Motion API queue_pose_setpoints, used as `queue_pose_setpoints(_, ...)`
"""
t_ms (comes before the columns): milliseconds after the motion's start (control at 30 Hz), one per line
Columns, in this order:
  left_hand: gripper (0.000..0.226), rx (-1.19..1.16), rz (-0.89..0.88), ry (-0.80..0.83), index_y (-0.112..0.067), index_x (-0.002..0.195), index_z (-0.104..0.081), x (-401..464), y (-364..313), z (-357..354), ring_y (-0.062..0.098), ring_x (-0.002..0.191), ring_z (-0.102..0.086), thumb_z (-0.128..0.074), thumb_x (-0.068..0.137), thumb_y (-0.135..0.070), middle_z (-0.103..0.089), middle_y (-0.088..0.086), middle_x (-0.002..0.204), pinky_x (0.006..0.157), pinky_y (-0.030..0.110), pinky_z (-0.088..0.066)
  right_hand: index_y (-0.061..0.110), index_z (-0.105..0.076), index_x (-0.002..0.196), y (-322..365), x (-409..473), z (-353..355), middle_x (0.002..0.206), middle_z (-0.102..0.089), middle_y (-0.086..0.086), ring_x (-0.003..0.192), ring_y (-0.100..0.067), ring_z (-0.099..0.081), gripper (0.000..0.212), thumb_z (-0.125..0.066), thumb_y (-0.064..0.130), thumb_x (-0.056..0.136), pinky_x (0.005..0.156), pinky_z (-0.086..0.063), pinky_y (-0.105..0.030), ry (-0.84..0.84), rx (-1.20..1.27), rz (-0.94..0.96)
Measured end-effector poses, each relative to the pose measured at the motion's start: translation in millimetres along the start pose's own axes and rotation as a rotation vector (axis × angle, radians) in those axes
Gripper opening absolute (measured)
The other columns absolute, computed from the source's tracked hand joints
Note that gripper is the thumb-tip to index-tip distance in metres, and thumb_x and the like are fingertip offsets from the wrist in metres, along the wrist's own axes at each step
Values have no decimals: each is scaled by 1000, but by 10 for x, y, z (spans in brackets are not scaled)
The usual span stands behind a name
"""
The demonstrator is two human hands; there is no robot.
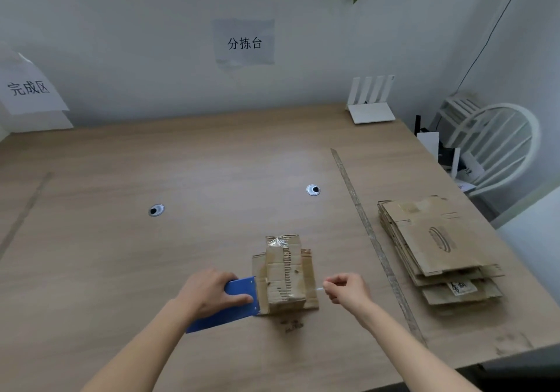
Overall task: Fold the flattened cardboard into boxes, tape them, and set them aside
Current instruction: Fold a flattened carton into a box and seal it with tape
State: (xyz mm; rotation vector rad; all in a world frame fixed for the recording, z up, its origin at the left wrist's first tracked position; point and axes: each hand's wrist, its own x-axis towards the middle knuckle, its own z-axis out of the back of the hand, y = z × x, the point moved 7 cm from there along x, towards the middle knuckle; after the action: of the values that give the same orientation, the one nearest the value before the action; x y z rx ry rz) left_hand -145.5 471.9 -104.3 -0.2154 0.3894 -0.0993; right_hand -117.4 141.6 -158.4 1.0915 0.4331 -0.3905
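I see the small cardboard box [285, 273] near the counter's [151, 270] front edge. My left grip [209, 291] clamps the blue tape dispenser [233, 303] against it; my right grip [347, 290] pinches a clear tape strip [319, 289]. Wall signs read 分拣台 [244, 43] and 完成区 [28, 87].

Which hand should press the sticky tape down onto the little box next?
Probably the right hand. It pinches the clear tape end beside the small cardboard box, so it can lay it down. The left hand is busy gripping the blue tape dispenser on the box's other side.
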Motion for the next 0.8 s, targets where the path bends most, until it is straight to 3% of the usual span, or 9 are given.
queue_pose_setpoints(100, 49, -2, 15, 9, -44, 90, -58, 56, 27, -48, 5, 78, -57, -46, 73, -88, -64, -16, 88, 61, 25, -40, 16, -76, 78, -25, 89, -53, 70, -76, -4, 64, -14, -68, 7, -78, 13, 84, 74, -61, -37, 0, -30, 11)
queue_pose_setpoints(467, 65, 91, 70, 57, -36, 95, -66, 302, 120, -277, 11, 83, -62, -41, 69, -91, -68, -12, 89, 72, 32, -51, 22, -77, 75, -227, 317, -260, 71, -76, 1, 69, -15, -68, 8, -80, 23, 82, 81, -60, -36, -11, -137, -30)
queue_pose_setpoints(533, 69, 118, 89, 67, -34, 95, -66, 355, 108, -337, 13, 83, -62, -39, 68, -91, -68, -11, 88, 72, 32, -50, 22, -79, 82, -274, 307, -361, 78, -76, 1, 74, -15, -69, 3, -79, 25, 83, 83, -59, -33, -12, -155, -41)
queue_pose_setpoints(667, 69, 139, 129, 62, -31, 97, -66, 442, 12, -461, 16, 82, -63, -38, 69, -88, -68, -9, 88, 69, 32, -48, 20, -79, 100, -336, 300, -636, 89, -75, 6, 94, -15, -71, 13, -76, 25, 87, 89, -54, -28, -11, -137, -73)
queue_pose_setpoints(733, 69, 132, 140, 52, -30, 94, -65, 477, -2, -506, 15, 78, -62, -38, 68, -88, -67, -9, 84, 64, 31, -45, 18, -72, 118, -344, 305, -728, 96, -73, 2, 103, -19, -69, 29, -74, 22, 89, 92, -51, -28, -13, -115, -96)
queue_pose_setpoints(800, 70, 145, 140, 46, -30, 92, -66, 510, -6, -509, 15, 76, -62, -38, 67, -89, -67, -9, 83, 62, 31, -43, 18, -57, 138, -346, 311, -702, 126, -67, -4, 122, -23, -61, 53, -75, 23, 89, 99, -45, -28, -26, -124, -112)
